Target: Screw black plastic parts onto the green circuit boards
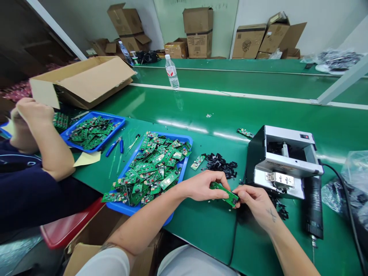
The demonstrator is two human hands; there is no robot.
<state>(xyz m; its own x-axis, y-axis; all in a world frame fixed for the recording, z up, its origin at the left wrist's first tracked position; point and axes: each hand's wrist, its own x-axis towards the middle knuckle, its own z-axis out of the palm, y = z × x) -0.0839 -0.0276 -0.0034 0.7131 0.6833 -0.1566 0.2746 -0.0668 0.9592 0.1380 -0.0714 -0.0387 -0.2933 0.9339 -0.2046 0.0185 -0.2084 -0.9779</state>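
A green circuit board (224,193) is gripped by my left hand (205,186), thumb on its face and fingers along the far edge. At the board's right end, the fingertips of my right hand (254,201) are pinched together by a small black part (235,200); whether they hold that part or the board's edge is hard to tell. Just beyond my hands lies a heap of small black plastic parts (220,165), with a single circuit board (197,162) beside it. To the left, a blue tray (188,142) is piled with many similar boards.
A silver and black machine (290,153) stands at right, with a black electric screwdriver (313,209) and cable beside it. Blue-handled cutters (115,147) lie between the trays. A co-worker's arms (48,134) are at far left. A water bottle (172,73) stands farther back.
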